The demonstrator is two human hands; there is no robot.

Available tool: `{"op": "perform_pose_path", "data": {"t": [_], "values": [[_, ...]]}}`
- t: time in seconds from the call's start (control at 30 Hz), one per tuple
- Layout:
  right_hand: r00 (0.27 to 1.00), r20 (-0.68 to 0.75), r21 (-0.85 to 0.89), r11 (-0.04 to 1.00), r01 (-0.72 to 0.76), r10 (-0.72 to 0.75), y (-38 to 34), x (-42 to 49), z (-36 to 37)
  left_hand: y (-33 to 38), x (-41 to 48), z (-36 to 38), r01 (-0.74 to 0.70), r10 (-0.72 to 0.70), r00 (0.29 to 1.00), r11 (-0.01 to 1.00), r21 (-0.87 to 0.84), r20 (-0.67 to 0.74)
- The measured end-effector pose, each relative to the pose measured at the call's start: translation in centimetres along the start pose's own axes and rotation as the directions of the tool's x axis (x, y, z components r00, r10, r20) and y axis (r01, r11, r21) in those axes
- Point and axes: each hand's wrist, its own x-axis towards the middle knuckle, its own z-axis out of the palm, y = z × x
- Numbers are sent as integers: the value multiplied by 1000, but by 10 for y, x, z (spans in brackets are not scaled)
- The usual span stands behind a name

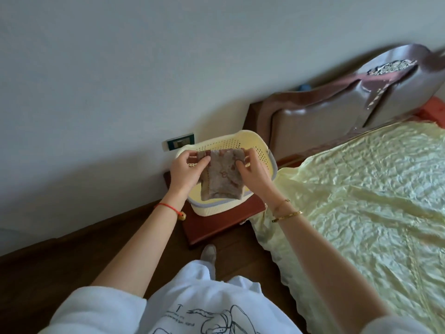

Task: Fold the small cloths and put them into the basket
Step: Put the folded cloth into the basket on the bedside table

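A small brownish patterned cloth [222, 177] hangs folded between my two hands, directly above the pale yellow perforated basket [228, 142]. My left hand [189, 169] pinches its upper left corner. My right hand [250, 168] pinches the upper right corner. The cloth's lower edge dangles inside the basket opening, hiding most of the basket floor. The basket stands on a reddish-brown bedside table [212, 225] against the wall.
A bed with a crinkled pale yellow cover [361, 189] lies to the right, its padded brown headboard [337, 112] behind the basket. A wall socket [180, 142] sits left of the basket. Dark wooden floor [60, 261] and my foot [209, 253] are below.
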Motion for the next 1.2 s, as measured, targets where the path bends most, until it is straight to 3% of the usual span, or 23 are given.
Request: {"op": "perform_pose_path", "data": {"t": [0.1,0.2,0.47,0.67,0.97,1.2], "values": [[974,142,45,981,-187,179,19,46,8,-8,39,16,222,-219,974,974,-55,55],[898,312,105,928,-358,311,38,84,17,-20,70,30,341,-338,939,939,-49,60],[677,617,30,847,-531,402,88,158,59,-78,114,71,539,-539,842,842,19,-14],[561,698,-10,789,-614,445,142,179,119,-148,134,102,646,-646,761,763,-27,-60],[507,681,-113,761,-639,528,214,177,213,-246,158,126,756,-749,654,651,61,-106],[471,705,-177,775,-607,530,233,179,251,-278,165,129,741,-731,672,659,131,-123]]}}
